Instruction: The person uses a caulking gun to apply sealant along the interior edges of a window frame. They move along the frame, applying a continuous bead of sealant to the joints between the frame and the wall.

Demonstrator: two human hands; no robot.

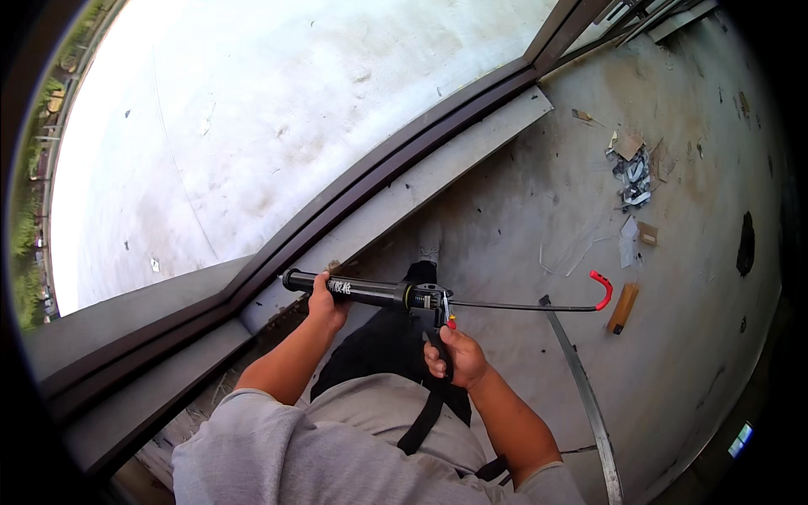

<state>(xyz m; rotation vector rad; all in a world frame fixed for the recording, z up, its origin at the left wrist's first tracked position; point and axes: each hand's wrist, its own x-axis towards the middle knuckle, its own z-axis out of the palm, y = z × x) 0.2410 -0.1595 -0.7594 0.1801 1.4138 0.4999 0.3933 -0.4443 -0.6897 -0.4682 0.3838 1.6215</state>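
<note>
**Black caulking gun held crosswise in two bare hands beside a brown window frame**

Both of the person's hands are on the gun, in front of the body. On the left, the left hand is wrapped around the barrel near its tip end. On the right, the right hand is clamped around the handle, just below small red and yellow pieces by the trigger. White lettering runs along the barrel, right beside the left hand's fingers. A thin rod extends right from the gun and ends in a red hook.

Beneath lies a stained, pale floor. To the right are a long metal strip and an orange-brown box; farther off, a heap of scraps. Beyond the frame, on the far left, spreads a bright, pale surface.
</note>
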